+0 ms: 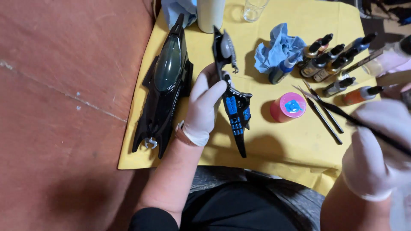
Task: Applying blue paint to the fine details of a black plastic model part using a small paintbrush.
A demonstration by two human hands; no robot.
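Note:
My left hand [204,100], in a white glove, grips a long black model part [234,109] with blue painted panels, holding it up over the yellow cloth [278,149]. In my right hand [376,149], also gloved, is a thin dark paintbrush [342,114] whose tip points left toward a pink cap [289,107] that has blue paint on top. A large black model vehicle [165,85] with a dark canopy lies to the left of my left hand.
Several small paint dropper bottles [327,60] stand at the back right beside a crumpled blue tissue [276,47]. Two spare brushes [323,112] lie near the pink cap. A clear glass [254,8] and a pale cylinder [210,15] stand at the back. Reddish table [64,107] lies left.

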